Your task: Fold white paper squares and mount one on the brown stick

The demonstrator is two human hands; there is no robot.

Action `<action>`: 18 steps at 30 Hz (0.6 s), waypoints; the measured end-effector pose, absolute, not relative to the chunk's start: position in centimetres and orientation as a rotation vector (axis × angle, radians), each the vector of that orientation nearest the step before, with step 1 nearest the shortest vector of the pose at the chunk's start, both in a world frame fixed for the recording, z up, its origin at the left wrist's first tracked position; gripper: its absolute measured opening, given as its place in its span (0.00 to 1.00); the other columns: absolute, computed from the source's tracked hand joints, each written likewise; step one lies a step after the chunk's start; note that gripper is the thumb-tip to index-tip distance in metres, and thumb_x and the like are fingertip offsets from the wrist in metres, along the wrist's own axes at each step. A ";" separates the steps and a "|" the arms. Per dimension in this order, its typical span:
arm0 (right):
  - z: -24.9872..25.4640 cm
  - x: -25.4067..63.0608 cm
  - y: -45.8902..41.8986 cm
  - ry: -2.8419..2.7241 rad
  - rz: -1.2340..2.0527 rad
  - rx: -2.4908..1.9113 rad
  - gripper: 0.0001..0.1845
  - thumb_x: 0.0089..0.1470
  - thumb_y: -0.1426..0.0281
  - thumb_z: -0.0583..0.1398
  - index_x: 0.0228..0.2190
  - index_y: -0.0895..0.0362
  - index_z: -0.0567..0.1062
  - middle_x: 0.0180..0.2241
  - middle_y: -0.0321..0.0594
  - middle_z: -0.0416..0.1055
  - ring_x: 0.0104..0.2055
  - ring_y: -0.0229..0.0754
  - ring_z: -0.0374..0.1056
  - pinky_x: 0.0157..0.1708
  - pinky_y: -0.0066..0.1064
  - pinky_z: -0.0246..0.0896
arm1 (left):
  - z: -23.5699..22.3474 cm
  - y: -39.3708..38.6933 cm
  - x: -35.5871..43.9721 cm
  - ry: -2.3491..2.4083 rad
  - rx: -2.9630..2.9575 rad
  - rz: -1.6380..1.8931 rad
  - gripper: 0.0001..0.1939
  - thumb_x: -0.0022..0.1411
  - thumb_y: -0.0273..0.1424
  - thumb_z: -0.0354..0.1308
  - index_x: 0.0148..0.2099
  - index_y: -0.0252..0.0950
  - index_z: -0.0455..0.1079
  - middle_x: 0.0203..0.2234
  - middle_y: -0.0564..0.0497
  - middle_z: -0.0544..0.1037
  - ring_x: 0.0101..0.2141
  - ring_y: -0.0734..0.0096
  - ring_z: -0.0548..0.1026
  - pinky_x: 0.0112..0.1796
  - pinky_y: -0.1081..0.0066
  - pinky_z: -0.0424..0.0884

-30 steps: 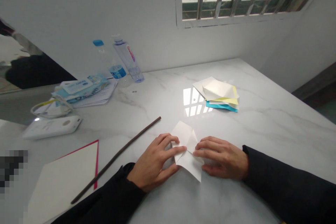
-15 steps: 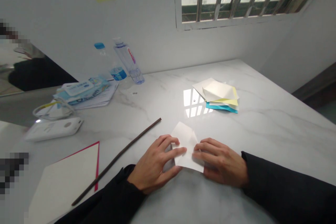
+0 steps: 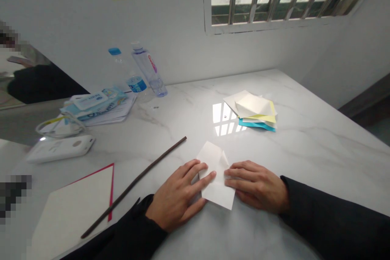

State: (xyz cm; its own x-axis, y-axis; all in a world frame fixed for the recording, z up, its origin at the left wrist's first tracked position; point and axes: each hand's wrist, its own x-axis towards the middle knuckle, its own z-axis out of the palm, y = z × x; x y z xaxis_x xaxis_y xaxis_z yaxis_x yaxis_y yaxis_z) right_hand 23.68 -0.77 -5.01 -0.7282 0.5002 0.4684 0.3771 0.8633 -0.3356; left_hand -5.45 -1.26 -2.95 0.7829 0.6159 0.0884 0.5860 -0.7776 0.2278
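Note:
A small white folded paper (image 3: 217, 178) lies on the marble table (image 3: 304, 142) in front of me. My left hand (image 3: 179, 195) lies on its left edge, fingers stretched out and pressing down. My right hand (image 3: 257, 187) presses its right edge with fingers held together and flat. Both sleeves are black. A small flap of the paper stands up between the two hands.
A long dark stick (image 3: 134, 185) lies left of my hands. Beside it is a white sheet with a red edge (image 3: 76, 211). A stack of white, yellow and blue papers (image 3: 254, 111) sits farther right. Two water bottles (image 3: 143, 71), a wipes pack (image 3: 94, 101) and a white device (image 3: 61, 148) are at the back left.
The paper's near part has been flattened and refolded; its lower corner sticks out toward me again. Both hands stayed pressing on it with small finger shifts.

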 end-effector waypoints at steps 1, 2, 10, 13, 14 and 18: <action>-5.0 23.7 -0.8 -2.476 0.295 -0.633 0.13 0.62 0.75 0.58 0.48 0.59 0.77 0.50 0.46 0.78 0.52 0.49 0.72 0.52 0.41 0.72 | -3.0 -1.4 -5.4 0.958 2.793 0.231 0.33 0.65 0.31 0.59 0.71 0.42 0.59 0.62 0.42 0.66 0.64 0.48 0.60 0.61 0.48 0.65; -5.0 23.8 -0.7 -2.481 0.302 -0.630 0.13 0.62 0.75 0.58 0.48 0.59 0.77 0.51 0.46 0.78 0.52 0.49 0.72 0.52 0.41 0.72 | -3.0 -1.5 -5.4 0.966 2.799 0.227 0.34 0.65 0.30 0.59 0.71 0.42 0.58 0.62 0.42 0.66 0.64 0.48 0.60 0.61 0.48 0.65; -5.5 24.5 0.0 -2.487 0.443 -0.590 0.18 0.60 0.72 0.60 0.52 0.60 0.75 0.53 0.48 0.76 0.54 0.49 0.71 0.56 0.43 0.69 | -3.2 -2.0 -5.1 1.017 2.786 0.240 0.34 0.65 0.30 0.58 0.71 0.42 0.57 0.64 0.42 0.65 0.66 0.48 0.59 0.62 0.48 0.65; -5.6 24.6 0.1 -2.475 0.509 -0.595 0.23 0.60 0.68 0.63 0.55 0.61 0.73 0.54 0.50 0.75 0.55 0.50 0.70 0.56 0.43 0.69 | -3.4 -2.2 -5.0 1.047 2.756 0.251 0.34 0.66 0.33 0.59 0.72 0.43 0.57 0.65 0.42 0.64 0.66 0.47 0.58 0.62 0.48 0.65; -5.6 24.6 0.2 -2.475 0.524 -0.597 0.24 0.60 0.67 0.63 0.56 0.61 0.72 0.54 0.50 0.75 0.55 0.50 0.70 0.56 0.43 0.69 | -3.4 -2.3 -5.0 1.056 2.748 0.249 0.33 0.67 0.34 0.58 0.72 0.43 0.57 0.65 0.42 0.63 0.67 0.47 0.57 0.62 0.47 0.65; -5.6 24.5 0.0 -2.471 0.527 -0.601 0.25 0.59 0.66 0.64 0.56 0.61 0.72 0.54 0.51 0.75 0.55 0.50 0.70 0.57 0.44 0.68 | -3.8 -2.3 -5.1 1.065 2.728 0.252 0.31 0.69 0.32 0.55 0.72 0.44 0.57 0.66 0.43 0.63 0.68 0.48 0.56 0.62 0.47 0.66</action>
State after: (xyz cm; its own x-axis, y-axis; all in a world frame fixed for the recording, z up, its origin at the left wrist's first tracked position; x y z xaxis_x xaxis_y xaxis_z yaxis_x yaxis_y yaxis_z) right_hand 24.47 0.01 -5.58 -0.7562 0.5134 0.4057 0.3032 0.8243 -0.4781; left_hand -5.10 -2.33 -3.83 0.7256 0.6828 0.0849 0.6482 -0.7198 0.2484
